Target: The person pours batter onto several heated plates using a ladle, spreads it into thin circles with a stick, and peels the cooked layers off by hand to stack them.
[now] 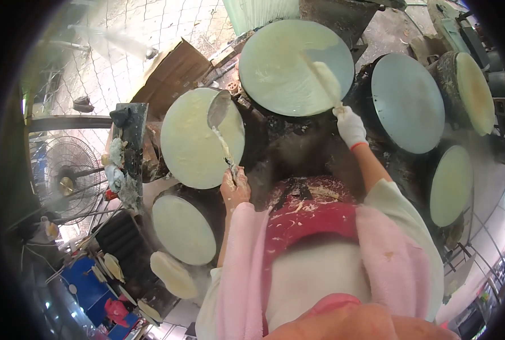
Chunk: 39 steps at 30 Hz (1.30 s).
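My bare left hand (234, 188) grips the batter-smeared handle of a ladle (218, 109). The ladle's bowl is over the upper right part of a round griddle (189, 144) coated with pale batter. In a white glove, my right hand (351, 127) is closed around the end of a pale, flat spreader (327, 81). The spreader's blade lies over the right side of the large griddle (275, 71) in front of me. Wet pale batter covers most of that griddle, while a grey bare patch shows at its upper right.
To the right stand a bluish griddle (408, 105) and others bearing pale sheets (452, 186). At lower left is another coated griddle (184, 229), with a loose pale sheet (173, 275) beside it. A fan (65, 178) and a cardboard box (176, 73) stand on the left.
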Each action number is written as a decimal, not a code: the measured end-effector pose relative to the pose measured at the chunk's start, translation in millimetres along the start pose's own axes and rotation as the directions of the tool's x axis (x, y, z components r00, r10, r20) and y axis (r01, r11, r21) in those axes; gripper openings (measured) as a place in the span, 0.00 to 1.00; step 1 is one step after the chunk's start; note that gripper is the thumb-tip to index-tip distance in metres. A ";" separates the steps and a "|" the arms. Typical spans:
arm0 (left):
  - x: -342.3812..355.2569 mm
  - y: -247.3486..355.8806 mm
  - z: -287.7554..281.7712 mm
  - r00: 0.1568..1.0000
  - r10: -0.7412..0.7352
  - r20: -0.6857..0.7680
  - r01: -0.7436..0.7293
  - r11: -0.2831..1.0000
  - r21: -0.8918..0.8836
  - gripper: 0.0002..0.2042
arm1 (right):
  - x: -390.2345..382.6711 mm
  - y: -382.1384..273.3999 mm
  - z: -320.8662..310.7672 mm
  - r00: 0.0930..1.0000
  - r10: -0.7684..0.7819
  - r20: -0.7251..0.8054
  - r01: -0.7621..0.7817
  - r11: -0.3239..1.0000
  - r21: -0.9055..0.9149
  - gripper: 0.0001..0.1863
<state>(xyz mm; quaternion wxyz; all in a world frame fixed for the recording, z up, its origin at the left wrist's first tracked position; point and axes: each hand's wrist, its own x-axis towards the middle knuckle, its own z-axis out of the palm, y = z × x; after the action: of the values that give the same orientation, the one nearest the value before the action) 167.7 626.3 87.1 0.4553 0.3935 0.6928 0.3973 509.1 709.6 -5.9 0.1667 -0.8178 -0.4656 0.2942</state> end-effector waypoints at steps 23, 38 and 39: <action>-51.4 62.0 90.4 0.960 -0.275 -0.056 0.275 0.961 -0.017 0.03 | 90.1 44.6 -53.2 0.994 -0.099 0.053 0.103 0.992 -0.074 0.30; -37.7 69.1 108.5 0.958 -0.285 -0.023 0.285 0.958 0.019 0.01 | 26.7 52.9 -60.5 0.985 0.025 0.173 -0.165 0.447 0.879 0.20; -36.5 71.8 113.6 0.967 -0.252 -0.024 0.252 0.967 0.018 0.02 | 15.0 61.8 -65.9 0.937 0.147 0.317 -0.349 0.414 0.841 0.18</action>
<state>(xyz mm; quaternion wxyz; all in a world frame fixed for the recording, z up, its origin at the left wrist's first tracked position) 298.1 641.9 133.3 0.4907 0.3026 0.7461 0.3332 598.0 691.0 6.2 0.4761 -0.6369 -0.1304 0.5923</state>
